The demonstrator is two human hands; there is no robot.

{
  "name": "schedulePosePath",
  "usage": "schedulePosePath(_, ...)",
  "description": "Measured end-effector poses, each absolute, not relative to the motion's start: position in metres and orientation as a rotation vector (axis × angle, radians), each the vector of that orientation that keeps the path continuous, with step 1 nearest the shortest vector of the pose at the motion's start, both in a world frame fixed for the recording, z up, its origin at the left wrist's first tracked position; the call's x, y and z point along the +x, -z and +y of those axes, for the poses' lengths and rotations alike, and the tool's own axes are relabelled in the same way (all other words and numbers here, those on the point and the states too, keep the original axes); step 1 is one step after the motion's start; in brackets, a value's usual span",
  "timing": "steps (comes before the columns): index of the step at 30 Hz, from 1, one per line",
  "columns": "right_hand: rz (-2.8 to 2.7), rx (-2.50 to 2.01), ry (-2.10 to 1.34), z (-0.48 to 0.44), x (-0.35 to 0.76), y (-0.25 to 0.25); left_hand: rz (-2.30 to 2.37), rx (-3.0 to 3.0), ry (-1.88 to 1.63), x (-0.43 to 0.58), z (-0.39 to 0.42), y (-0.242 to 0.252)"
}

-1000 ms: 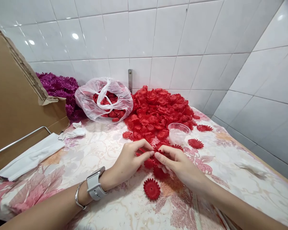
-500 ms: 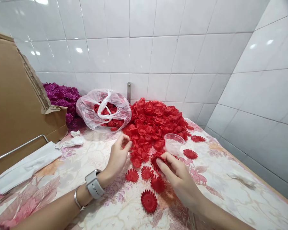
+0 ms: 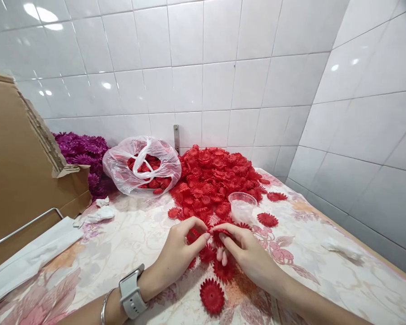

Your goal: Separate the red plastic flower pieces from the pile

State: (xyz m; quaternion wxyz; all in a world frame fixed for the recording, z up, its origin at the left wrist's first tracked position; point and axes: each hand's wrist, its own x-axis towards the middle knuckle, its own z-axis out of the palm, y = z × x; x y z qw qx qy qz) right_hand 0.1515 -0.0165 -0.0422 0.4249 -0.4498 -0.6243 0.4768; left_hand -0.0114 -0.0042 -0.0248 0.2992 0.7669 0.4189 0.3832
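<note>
My left hand (image 3: 179, 250) and my right hand (image 3: 245, 253) meet over the flowered tablecloth (image 3: 138, 234), fingertips pinched together on a red fabric flower (image 3: 220, 233). The left wrist wears a white watch (image 3: 131, 292) and a thin bracelet. Loose red flowers lie under and around the hands; one flower (image 3: 211, 295) lies nearest me. Just behind the hands rises a big pile of red flowers (image 3: 216, 180).
A small clear plastic cup (image 3: 242, 205) stands by the pile. A clear bag of red flowers (image 3: 142, 166) and a heap of purple flowers (image 3: 83, 151) sit at the back left, next to a cardboard box (image 3: 16, 171). White paper (image 3: 30, 255) lies left. Tiled walls close the back and right.
My left hand, which had reached toward the pile, has come back to the right hand, and both now pinch the same red flower. The camera tilted slightly.
</note>
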Motion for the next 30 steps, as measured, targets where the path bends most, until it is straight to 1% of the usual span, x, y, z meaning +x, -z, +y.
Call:
schedulePosePath(5,-1.504,-1.096,-1.322,-0.0156,0.1498,0.0431,1.056,2.03,-0.933,-0.0108,-0.0084,0.0237)
schedulePosePath(10,-1.419,-1.082,-1.416,-0.016,0.1486,0.0438,1.138,2.007,-1.032,-0.0117,-0.008,0.027)
schedulePosePath(13,-1.397,-1.129,-1.389,-0.0173,0.1486,0.0445,1.107,2.057,-1.009,-0.0117,-0.0077,0.0274)
schedulePosePath(19,-1.43,-1.163,-1.21,-0.017,0.1516,0.0449,0.986,2.01,-0.96,-0.0108,-0.009,0.0234)
schedulePosePath(30,-1.518,-1.146,-1.284,-0.0184,0.1489,0.0395,0.979,1.957,-0.904,-0.0115,-0.0075,0.0227)
